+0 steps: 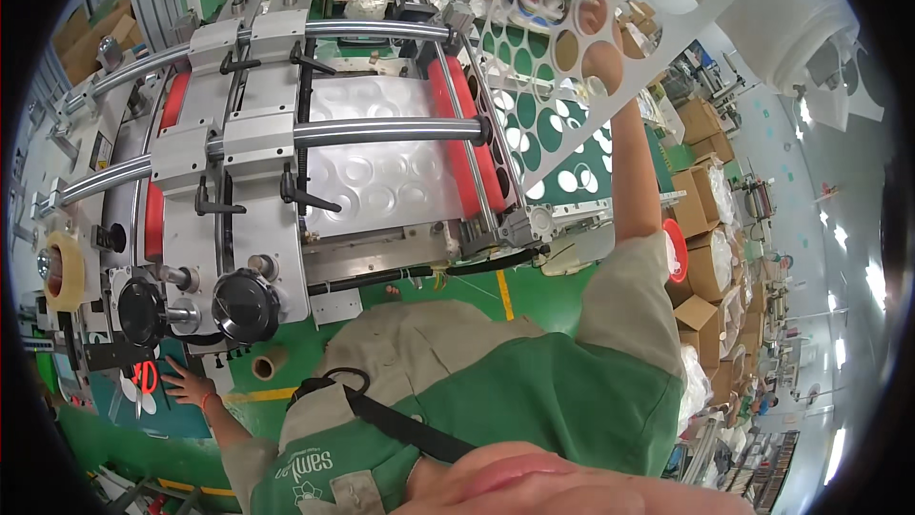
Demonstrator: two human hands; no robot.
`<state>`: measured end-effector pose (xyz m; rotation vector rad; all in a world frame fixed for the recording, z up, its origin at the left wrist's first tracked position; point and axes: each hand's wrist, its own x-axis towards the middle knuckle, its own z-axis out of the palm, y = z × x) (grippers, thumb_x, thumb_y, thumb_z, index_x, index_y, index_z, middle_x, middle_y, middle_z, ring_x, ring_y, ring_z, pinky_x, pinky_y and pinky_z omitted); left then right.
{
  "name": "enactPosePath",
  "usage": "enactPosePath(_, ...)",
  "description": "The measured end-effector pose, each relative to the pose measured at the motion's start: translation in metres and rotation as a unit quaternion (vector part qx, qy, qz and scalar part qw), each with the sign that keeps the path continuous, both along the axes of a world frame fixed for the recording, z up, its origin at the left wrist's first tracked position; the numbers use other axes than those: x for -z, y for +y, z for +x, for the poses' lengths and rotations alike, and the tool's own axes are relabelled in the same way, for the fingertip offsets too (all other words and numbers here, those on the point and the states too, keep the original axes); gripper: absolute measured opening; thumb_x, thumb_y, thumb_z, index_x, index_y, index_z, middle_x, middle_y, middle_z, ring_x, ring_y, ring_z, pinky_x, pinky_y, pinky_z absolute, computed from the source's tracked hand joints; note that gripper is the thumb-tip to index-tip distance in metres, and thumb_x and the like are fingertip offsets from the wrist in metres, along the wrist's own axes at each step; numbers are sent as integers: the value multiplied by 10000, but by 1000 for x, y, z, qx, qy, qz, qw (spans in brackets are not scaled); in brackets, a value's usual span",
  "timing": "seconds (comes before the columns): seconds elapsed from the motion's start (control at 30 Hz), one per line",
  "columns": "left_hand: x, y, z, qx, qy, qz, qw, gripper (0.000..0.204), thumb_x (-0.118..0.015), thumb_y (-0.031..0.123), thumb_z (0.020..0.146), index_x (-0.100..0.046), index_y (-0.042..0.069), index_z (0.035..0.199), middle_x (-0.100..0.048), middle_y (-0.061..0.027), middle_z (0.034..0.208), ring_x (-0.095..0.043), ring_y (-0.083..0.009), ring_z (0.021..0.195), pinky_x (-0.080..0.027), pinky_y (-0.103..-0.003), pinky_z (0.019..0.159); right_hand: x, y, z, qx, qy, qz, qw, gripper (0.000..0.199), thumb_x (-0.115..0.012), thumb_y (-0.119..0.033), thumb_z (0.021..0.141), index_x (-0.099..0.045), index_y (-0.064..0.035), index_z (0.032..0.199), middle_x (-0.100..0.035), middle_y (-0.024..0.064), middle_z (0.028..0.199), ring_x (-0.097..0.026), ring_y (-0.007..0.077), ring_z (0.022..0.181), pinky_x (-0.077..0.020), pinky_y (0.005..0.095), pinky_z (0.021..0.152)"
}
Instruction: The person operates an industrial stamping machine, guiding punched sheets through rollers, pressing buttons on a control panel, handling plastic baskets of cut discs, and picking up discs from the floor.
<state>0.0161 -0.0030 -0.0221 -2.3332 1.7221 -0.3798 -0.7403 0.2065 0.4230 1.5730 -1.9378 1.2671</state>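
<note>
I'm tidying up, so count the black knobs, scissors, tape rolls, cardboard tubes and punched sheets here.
black knobs: 2
scissors: 1
tape roll: 1
cardboard tube: 1
punched sheet: 1
Total: 6

I see a white plastic sheet punched with round holes (581, 48), glossy white embossed film with circle pattern (376, 167), red rollers (467, 148), orange-handled scissors (145, 377), green painted floor with yellow line (477, 296), brown cardboard boxes (701, 191), black round knobs (245, 305).
</note>
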Motion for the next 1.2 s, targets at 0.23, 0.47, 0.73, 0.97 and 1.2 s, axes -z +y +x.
enactPosePath(0.23,-15,-6,-9,-37,83,60,994,1061,-650,91,671,130,402,1319,26,-121,1424,-132,-426,1261,-215,-550,971,-33,-35,-43,170,122,59,976,256,-499,-109,839,-468,-42,1084,-553,46,814,-529,127,703,-413,243,589)
enactPosePath(0.47,-22,-4,-15,-38,98,55,993,1051,-617,63,639,103,402,1327,54,-129,1423,-94,-436,1267,-180,-557,978,29,-8,-99,266,112,212,934,172,-497,-150,843,-522,-31,965,-553,42,711,-522,119,651,-406,248,556)
enactPosePath(0.73,-21,1,-9,-34,102,55,993,1046,-626,103,639,105,393,1329,42,-139,1421,-91,-451,1261,-184,-576,964,97,4,-7,-108,-256,212,937,199,-495,-185,852,-588,-20,914,-562,6,734,-489,80,645,-386,217,555)
enactPosePath(0.97,-22,0,-13,-27,122,46,991,1026,-635,140,650,87,394,1332,31,-133,1423,-98,-452,1259,-181,-572,966,113,22,-41,43,-34,151,987,156,-581,-186,793,-597,-36,753,-538,32,547,-505,95,505,-403,235,478)
enactPosePath(1.2,-20,-1,-14,-11,96,32,995,987,-649,213,667,51,397,1338,-13,-129,1422,-124,-451,1253,-186,-574,964,61,35,-21,-16,-262,-158,952,190,-639,-147,758,-569,-11,871,-577,31,767,-566,130,647,-479,239,589)
